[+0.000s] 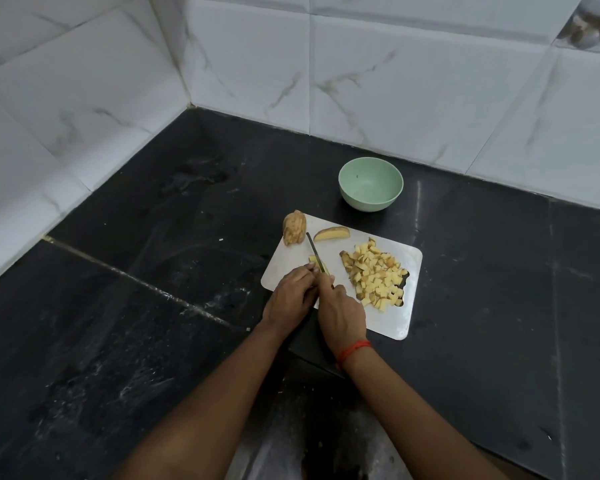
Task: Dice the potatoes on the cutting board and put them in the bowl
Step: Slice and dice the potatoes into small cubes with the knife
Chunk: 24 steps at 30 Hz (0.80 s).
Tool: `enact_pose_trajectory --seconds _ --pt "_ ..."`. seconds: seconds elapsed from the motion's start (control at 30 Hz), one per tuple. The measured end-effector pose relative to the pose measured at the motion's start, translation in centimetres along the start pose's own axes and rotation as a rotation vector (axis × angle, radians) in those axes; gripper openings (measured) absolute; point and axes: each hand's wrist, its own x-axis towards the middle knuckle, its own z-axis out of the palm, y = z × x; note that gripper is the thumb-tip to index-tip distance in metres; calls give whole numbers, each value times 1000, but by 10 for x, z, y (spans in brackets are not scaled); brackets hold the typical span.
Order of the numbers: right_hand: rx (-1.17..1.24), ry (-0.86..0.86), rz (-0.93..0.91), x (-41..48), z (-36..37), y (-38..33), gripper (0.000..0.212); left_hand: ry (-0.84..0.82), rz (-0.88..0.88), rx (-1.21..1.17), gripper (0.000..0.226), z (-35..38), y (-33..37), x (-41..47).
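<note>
Potato strip: a small pale potato strip (313,260) lies near the left edge of the cutting board (388,323), half hidden under my fingertips.
Left hand: my left hand (290,299) has its fingers bent close together, pinching the strip down.
Right hand: my right hand (342,311) is wrapped round the handle of the knife (314,249); the blade lies across the strip, tip pointing away.
Cutting well: I judge short, even cuts are best, fingertips tucked back, matching the cubes already made.
Diced pile: the diced pile (374,273) sits on the board's right half.
Still whole: a wedge (331,233) and a skin-on chunk (294,232) wait at the far corner.
Bowl: the green bowl (368,202) stands beyond the board, no potato inside.
</note>
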Motion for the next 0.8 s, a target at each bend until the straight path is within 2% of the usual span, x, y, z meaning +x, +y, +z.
enact_pose_trajectory --seconds 0.07,0.17,0.3,0.5,0.6,0.63,0.7,0.8 --pt "-56 -17 -20 -3 -3 3 52 7 -2 -1 30 1 -2 0" --pt "-115 -85 -11 -18 -10 5 45 -15 -3 17 31 3 -5 0" --pt "-8 -179 31 -64 -12 16 38 10 2 29 24 3 -2 1" --pt "2 -173 89 -127 -6 37 37 37 -30 -4 23 2 2 -2" --pt "149 -90 152 -134 -12 40 8 63 -36 24 21 3 4 -5" --pt "202 -44 164 -129 -16 38 5 70 -24 40 20 3 5 -6" --pt "259 8 180 -109 -22 31 13 87 -1 74 18 4 6 -8" --pt "223 48 179 -65 -20 20 6 95 -10 89 18 4 7 -9"
